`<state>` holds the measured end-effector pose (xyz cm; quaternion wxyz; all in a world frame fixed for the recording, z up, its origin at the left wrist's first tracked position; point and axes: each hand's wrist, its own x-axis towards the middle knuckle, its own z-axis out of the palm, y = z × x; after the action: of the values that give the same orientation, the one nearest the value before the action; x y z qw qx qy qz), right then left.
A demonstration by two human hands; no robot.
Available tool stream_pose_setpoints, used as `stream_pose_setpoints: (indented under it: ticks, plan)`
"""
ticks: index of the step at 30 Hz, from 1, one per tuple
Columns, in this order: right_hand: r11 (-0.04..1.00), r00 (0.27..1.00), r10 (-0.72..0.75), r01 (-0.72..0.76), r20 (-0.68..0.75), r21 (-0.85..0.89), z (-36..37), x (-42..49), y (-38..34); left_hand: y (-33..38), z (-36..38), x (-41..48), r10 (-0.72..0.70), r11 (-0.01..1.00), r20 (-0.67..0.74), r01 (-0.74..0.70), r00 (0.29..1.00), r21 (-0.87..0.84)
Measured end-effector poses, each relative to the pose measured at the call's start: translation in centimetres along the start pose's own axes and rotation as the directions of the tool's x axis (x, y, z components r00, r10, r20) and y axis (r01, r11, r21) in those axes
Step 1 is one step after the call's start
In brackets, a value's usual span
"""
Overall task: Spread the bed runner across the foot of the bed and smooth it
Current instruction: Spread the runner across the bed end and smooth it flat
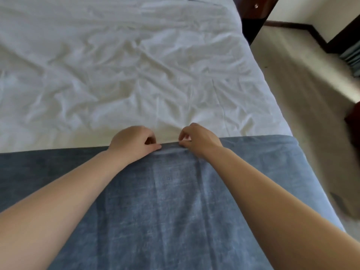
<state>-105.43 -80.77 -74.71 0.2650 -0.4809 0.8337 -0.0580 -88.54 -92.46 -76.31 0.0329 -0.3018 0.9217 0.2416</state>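
Bed [280, 121]: fills most of the view and runs from the near edge away to the top. Its right side is in view; its left side runs out of the picture.

Sheet [116, 65]: white, covers the far part of the bed, heavily creased, with folds that gather toward the hands.

Runner [155, 201]: blue-grey woven cloth. It lies across the near end of the bed, on top of the sheet, and falls over the bed's right side. Its far edge runs roughly straight from left to right. A few shallow lengthwise creases show between the forearms.

Floor [303, 90]: pale, to the right of the bed.

Cabinet [253, 18]: dark wood with one small knob, at the far right corner of the bed.

Skirting [292, 24]: dark strip along the base of the far wall.

Striped object [353, 57]: blue-grey, at the right border; what it is cannot be told.

Forearms: both bare, reaching from the lower corners over the runner.

Left hand [132, 142]: at the runner's far edge, near its middle, knuckles up. The fingers [158, 146] are curled and pinch the edge.

Right hand [200, 142]: just beside the left, a small gap apart, on the same edge. Its curled fingers [182, 143] pinch a small fold of the runner.
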Motion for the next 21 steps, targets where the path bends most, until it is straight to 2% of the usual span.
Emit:
stream_pose_setpoints:
  ticks: [5,7,9,14,18,21]
  plan:
    - [0.996,0.981,-0.082,0.084,0.174,-0.003,-1.4,0.9,-0.5,-1.0,-1.5,2.0,-0.012,0.998,0.261,0.029,0.965,-0.062]
    - [0.994,0.977,-0.103,0.106,0.189,-0.006,-1.6,1.0,-0.6,-1.3,-2.0,2.3,0.001,0.997,0.308,0.024,0.951,-0.077]
    - [0.993,0.982,-0.104,0.11,0.158,-0.031,-1.7,1.2,-0.8,-1.2,-2.0,2.4,0.007,0.999,0.294,0.003,0.956,-0.035]
    - [0.982,0.994,-0.062,0.078,0.093,-0.173,-0.3,1.6,-1.5,-0.5,-1.1,2.7,-0.002,0.989,0.119,-0.016,0.993,0.146]
    - [0.981,0.996,0.001,0.016,0.087,-0.195,0.7,1.7,-1.8,-0.6,-0.4,2.7,-0.076,0.996,0.127,0.071,0.989,0.044]
    - [0.973,0.995,-0.022,0.044,0.096,-0.225,0.1,1.4,-2.1,-0.8,-0.9,2.6,-0.085,0.996,0.147,0.084,0.986,0.013]
